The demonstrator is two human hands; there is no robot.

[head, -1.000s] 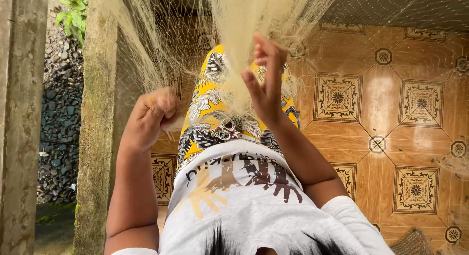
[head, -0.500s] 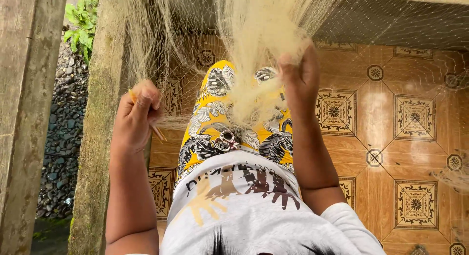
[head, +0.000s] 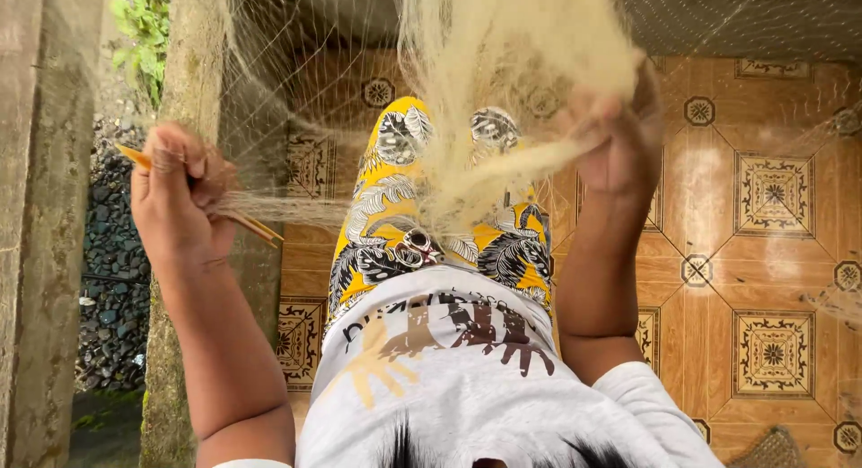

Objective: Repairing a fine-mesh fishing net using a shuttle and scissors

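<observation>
Patterned orange floor tiles (head: 718, 226), concrete post (head: 193, 64)

Bunched fishing net (head: 512, 100) hangs between both hands; concrete post (head: 193, 64) crowds the left; tiled floor (head: 772, 199) lies open rightward.

- The floor (head: 718, 244) is laid with glossy orange-brown tiles, many bearing square patterned medallions, with small octagonal motifs where the corners meet.
- A woven, basket-like edge (head: 772, 448) lies on the tiles at the lower right corner, only partly in view.
- Left of the tiled floor, lower ground is covered in dark gravel (head: 112, 279).
</observation>
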